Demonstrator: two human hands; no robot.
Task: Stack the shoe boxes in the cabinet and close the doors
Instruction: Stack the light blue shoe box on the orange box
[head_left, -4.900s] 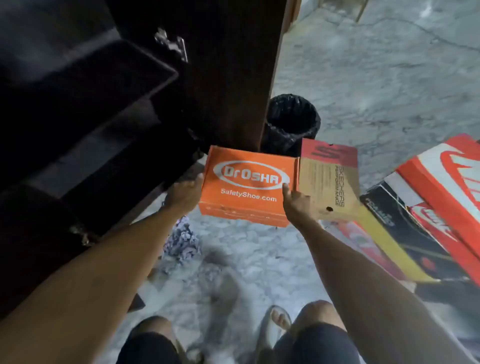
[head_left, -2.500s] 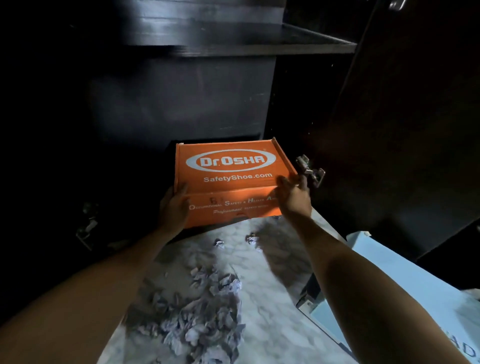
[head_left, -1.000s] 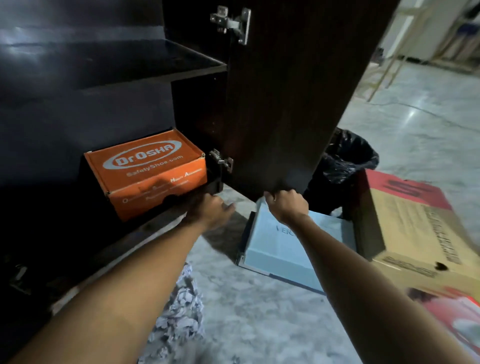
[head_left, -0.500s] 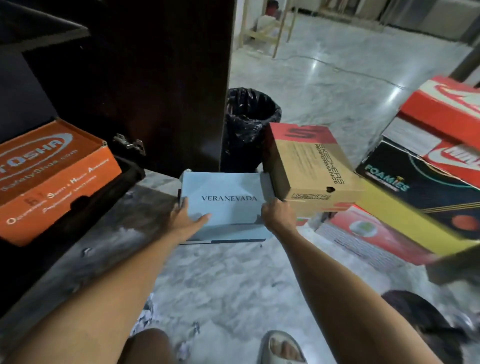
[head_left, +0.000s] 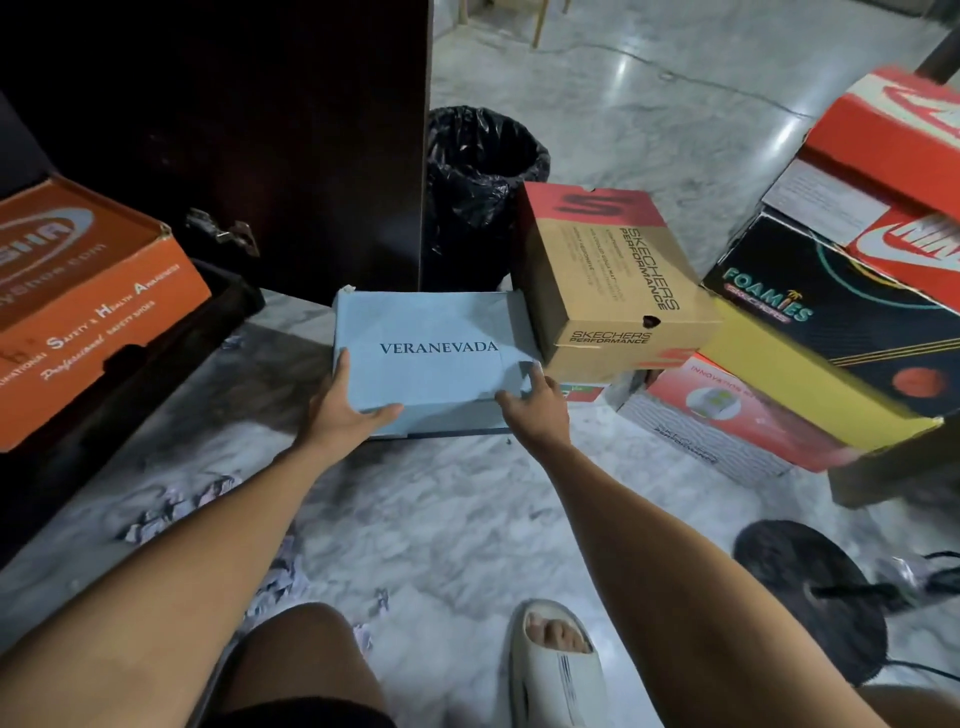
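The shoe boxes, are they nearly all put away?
Not nearly. Only the orange box sits in the cabinet. Both hands, left and right, grip the blue box. The Skechers box, the pile and the door remain.

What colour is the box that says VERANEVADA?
The VERANEVADA box is light blue, shown best in the head view.

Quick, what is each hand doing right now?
Left hand: grips the left near corner of the pale blue cardboard shoe box.
Right hand: grips that box's right near corner.
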